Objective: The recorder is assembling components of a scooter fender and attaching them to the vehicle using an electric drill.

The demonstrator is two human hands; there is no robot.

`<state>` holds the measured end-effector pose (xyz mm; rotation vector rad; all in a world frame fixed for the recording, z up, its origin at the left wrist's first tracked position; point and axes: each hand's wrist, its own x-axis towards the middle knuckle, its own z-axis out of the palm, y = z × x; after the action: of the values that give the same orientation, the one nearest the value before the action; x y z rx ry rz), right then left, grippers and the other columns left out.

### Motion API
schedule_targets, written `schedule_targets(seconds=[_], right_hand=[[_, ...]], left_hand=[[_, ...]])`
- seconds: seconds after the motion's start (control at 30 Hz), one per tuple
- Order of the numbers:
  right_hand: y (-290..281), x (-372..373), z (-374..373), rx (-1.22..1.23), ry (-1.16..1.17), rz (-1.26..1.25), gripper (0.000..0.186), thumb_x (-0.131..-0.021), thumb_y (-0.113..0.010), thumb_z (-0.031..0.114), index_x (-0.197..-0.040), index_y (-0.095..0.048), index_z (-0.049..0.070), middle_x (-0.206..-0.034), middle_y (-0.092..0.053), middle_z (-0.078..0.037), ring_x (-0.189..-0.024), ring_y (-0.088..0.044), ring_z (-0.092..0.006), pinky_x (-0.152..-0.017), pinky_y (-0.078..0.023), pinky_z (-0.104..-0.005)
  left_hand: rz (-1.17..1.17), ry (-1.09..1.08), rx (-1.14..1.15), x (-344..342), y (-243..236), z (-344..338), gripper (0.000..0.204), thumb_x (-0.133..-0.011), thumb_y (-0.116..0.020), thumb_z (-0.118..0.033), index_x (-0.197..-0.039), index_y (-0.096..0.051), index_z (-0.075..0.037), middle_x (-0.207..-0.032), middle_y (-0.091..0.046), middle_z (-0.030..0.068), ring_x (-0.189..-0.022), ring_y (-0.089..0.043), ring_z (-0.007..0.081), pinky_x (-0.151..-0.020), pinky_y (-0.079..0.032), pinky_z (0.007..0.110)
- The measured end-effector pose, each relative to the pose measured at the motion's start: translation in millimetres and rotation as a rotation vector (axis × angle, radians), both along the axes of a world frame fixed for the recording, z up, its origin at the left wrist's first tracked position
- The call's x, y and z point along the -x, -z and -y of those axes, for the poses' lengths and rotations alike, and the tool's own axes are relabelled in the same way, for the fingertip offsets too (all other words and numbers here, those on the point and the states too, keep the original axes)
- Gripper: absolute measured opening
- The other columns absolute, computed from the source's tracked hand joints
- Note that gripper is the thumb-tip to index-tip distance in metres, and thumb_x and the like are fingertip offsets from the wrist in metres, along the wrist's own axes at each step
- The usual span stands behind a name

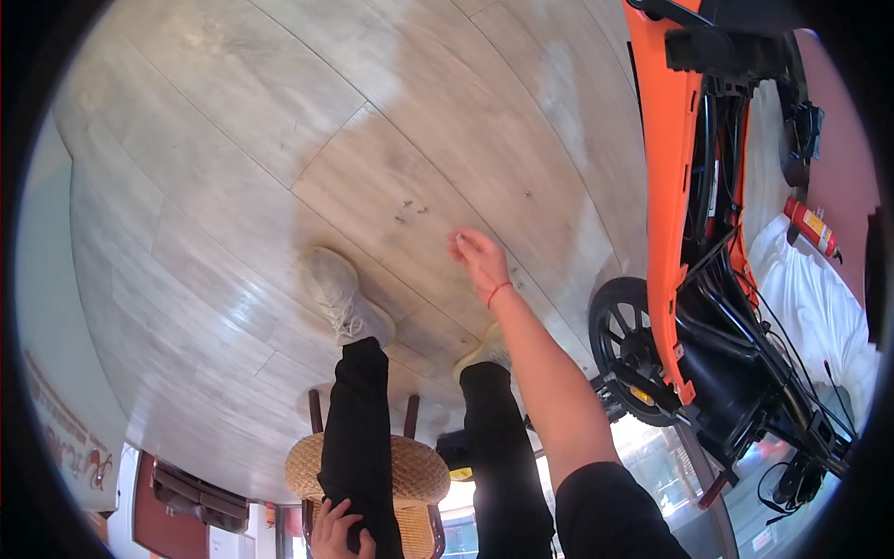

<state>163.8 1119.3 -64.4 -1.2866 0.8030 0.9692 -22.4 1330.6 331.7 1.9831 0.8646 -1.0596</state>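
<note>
My right hand [477, 253] reaches out low over the wood-look floor [279, 121], thumb and fingertips pinched together. Whatever the pinch holds, if anything, is too small to make out. Just beyond its fingertips, several small metal pieces that look like screws [408, 204] lie loose in a cluster. One more small piece [528, 194] lies apart from them, farther right. My left hand [340, 533] rests on my left thigh near the lower edge, fingers apart and holding nothing.
An orange and black scooter frame [663, 186] with exposed cables and a spoked wheel [619, 321] stands at the right. Behind it are a white cloth [805, 289] and a red fire extinguisher [812, 227]. A woven stool [424, 468] stands beside my left leg, below my shoes [345, 303].
</note>
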Motion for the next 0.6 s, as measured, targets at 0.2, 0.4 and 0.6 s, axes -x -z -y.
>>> schedule_targets(seconds=[0.2, 0.4, 0.6], right_hand=[[-5, -12, 5, -0.059, 0.047, -0.046, 0.025, -0.090, -0.053, 0.008, -0.113, -0.054, -0.002, -0.102, -0.061, -0.010, -0.088, -0.060, -0.0163, -0.080, -0.049, -0.0276], [-5, 8, 10, 0.104, -0.054, -0.087, 0.024, -0.089, -0.056, 0.017, -0.101, -0.059, -0.003, -0.088, -0.064, -0.008, -0.075, -0.061, -0.0138, -0.067, -0.049, -0.0256], [4, 66, 43, 0.253, -0.214, -0.111, 0.026, -0.090, -0.055, 0.024, -0.092, -0.060, -0.001, -0.077, -0.064, -0.005, -0.068, -0.059, -0.0110, -0.062, -0.048, -0.0252]], left_hand=[[-0.012, 0.009, -0.015, 3, -1, 6, 0.021, -0.073, -0.059, -0.004, -0.095, -0.061, -0.003, -0.115, -0.058, 0.0156, -0.115, -0.048, 0.0391, -0.099, -0.035, 0.047], [-0.024, 0.047, -0.016, 6, 1, 7, 0.021, -0.074, -0.059, -0.004, -0.095, -0.061, -0.002, -0.116, -0.058, 0.0162, -0.115, -0.048, 0.0389, -0.098, -0.036, 0.046], [-0.039, 0.093, -0.016, 1, 3, 13, 0.021, -0.075, -0.057, -0.004, -0.095, -0.061, -0.001, -0.116, -0.058, 0.0162, -0.114, -0.048, 0.0400, -0.097, -0.038, 0.044]])
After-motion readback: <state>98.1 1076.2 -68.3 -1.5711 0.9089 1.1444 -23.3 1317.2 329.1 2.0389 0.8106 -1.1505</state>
